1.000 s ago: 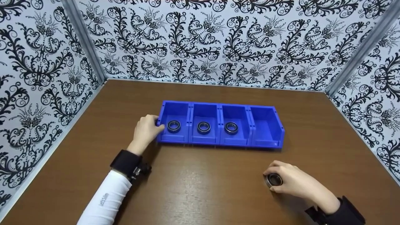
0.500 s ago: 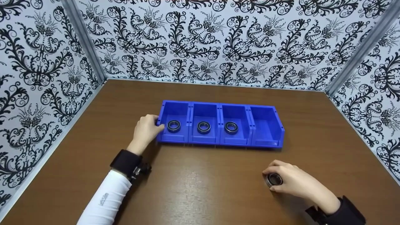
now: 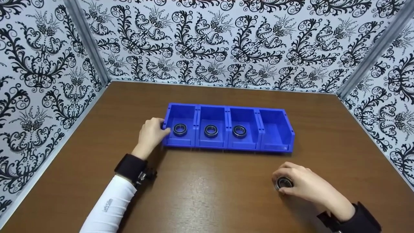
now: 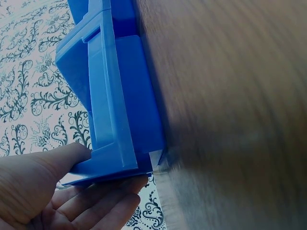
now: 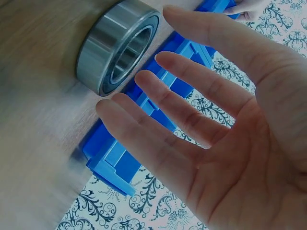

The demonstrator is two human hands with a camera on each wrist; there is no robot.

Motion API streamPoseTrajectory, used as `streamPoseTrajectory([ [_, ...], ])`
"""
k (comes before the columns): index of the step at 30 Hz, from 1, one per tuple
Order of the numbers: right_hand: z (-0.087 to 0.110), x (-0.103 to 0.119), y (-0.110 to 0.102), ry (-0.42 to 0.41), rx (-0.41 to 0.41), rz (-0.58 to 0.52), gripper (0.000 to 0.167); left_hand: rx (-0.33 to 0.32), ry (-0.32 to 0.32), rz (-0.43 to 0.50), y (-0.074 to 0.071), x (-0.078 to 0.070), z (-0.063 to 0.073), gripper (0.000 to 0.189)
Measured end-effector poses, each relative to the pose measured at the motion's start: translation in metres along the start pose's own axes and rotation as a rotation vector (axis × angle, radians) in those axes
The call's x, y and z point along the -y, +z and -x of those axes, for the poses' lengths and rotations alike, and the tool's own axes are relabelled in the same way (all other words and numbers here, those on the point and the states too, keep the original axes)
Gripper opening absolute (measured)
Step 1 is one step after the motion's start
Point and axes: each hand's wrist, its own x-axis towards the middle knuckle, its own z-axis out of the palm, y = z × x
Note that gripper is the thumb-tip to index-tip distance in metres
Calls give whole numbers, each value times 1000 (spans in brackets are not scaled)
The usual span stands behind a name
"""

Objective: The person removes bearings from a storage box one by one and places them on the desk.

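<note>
My left hand grips the left end wall of a row of joined blue storage bins. In the left wrist view its thumb lies inside that wall and the fingers lie outside. Down at the right, my right hand is around a steel ball bearing on the table. The right wrist view shows this bearing lying flat, with the fingers spread and a small gap between them and it. Part of the bearing is hidden by the hand in the head view.
One bearing lies in each of the three leftmost bins: a left one, a middle one and a right one. The brown table ends at patterned walls behind and on both sides.
The right hand has shifted slightly at the bearing, its thumb now lying nearer the ring's face. The left hand and the bins stay in place.
</note>
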Motion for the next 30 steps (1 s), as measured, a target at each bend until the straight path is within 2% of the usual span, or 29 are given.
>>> streamPoseTrajectory([
  [11, -7, -2, -3, -33, -73, 25, 37, -11, 12, -6, 1, -1, -1, 8],
  [21, -15, -4, 0, -82, -197, 56, 38, -7, -2, 1, -1, -1, 0, 9],
  [30, -24, -6, -3, -110, -240, 58, 40, 1, -3, -1, -1, -2, 0, 8],
])
